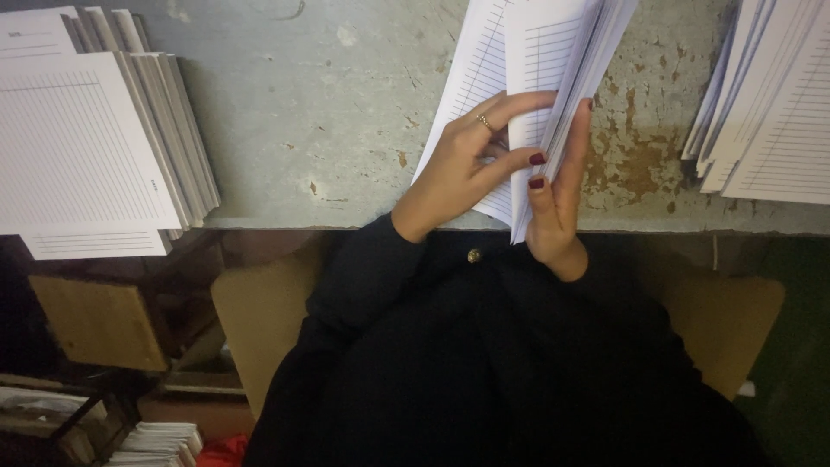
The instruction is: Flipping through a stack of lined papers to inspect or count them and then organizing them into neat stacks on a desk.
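Note:
A bundle of white ruled sheets [527,52] lies on the worn grey table [320,112], folded up at its near end. My left hand [462,164], with a ring on one finger, rests on the left half and has fingers tucked between the leaves. My right hand [558,203] grips the raised right-hand leaves from the side, thumb and fingers closed on their edge. Both sleeves are black.
A tall stack of ruled sheets [95,147] sits at the table's left, overhanging the front edge. Another fanned stack [769,104] lies at the right. Rusty patches [640,164] mark the tabletop. Below the edge are a brown chair seat [259,320] and more paper [160,443].

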